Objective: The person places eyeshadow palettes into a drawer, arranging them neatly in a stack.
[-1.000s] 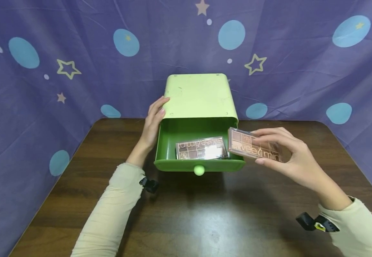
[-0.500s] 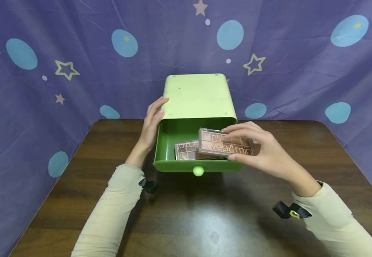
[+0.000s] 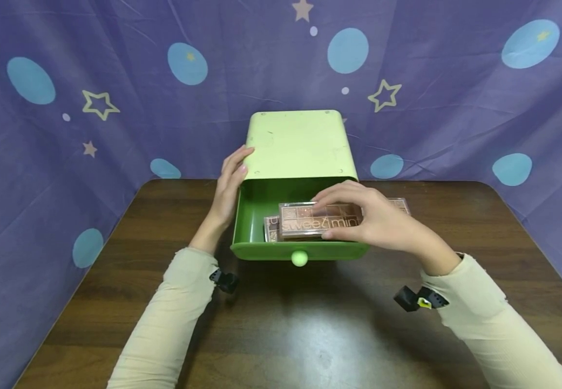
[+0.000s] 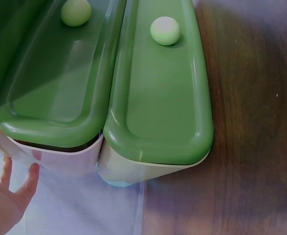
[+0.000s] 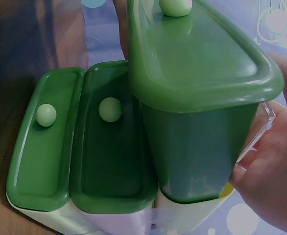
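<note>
Right hand (image 3: 370, 219): fingers clamped on clear-lidded palette (image 3: 297, 221), held in open drawer (image 3: 261, 250) above second palette (image 3: 271, 230); whether palettes touch, I cannot tell. Left hand (image 3: 224, 189): fingers apart from thumb, against side of cabinet (image 3: 300, 143). I judge step as laying palette down: lower flat, line up edges, free fingertips before letting go, brace cabinet with left. Lid reads "sweet min", fingers hide rest; lower palette's lettering too covered to read.
</note>
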Demonstrator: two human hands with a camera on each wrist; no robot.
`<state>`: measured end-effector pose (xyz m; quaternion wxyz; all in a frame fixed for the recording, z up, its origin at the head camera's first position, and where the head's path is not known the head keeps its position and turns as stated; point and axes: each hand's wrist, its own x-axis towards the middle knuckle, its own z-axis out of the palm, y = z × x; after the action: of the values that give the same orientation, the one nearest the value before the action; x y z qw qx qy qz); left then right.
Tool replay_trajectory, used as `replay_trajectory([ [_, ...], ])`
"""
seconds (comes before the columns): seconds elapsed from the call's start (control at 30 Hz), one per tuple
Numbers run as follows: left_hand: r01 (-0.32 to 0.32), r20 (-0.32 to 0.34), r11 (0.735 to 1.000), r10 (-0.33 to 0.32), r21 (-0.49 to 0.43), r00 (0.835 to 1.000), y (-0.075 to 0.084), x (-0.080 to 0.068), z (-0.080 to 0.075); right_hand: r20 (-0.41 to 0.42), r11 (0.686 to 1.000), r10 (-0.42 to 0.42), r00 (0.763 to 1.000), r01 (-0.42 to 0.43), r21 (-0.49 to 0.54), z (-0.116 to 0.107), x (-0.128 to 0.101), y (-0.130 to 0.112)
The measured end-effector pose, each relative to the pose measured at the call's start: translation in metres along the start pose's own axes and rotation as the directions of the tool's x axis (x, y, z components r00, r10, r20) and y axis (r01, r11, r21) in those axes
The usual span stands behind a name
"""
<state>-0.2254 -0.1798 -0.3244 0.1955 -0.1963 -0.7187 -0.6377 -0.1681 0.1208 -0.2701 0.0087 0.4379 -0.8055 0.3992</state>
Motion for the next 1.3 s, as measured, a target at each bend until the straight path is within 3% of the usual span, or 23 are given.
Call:
replay_trajectory([
  [0.17, 0.003, 0.000, 1.000, -0.003, -0.003, 1.000, -0.001, 0.000, 0.000, 0.045, 1.000, 0.018, 0.999, -0.017, -0.018, 0.001, 0.008, -0.001],
  [0.93, -0.003, -0.005, 1.000, 0.003, 0.001, 1.000, -0.002, 0.001, 0.000, 0.155, 0.991, -0.055, 0.986, 0.072, -0.110, 0.012, 0.031, 0.001],
  [1.13, 0.004, -0.004, 1.000, -0.004, -0.006, 1.000, -0.002, 0.001, 0.000, 0.128, 0.995, -0.051, 0.990, 0.060, -0.074, 0.010, 0.028, 0.001],
  [1.3, 0.012, -0.007, 1.000, -0.012, -0.008, 1.000, -0.002, 0.001, 0.000, 0.057, 1.000, -0.029, 0.998, 0.029, 0.010, 0.000, 0.018, 0.000],
])
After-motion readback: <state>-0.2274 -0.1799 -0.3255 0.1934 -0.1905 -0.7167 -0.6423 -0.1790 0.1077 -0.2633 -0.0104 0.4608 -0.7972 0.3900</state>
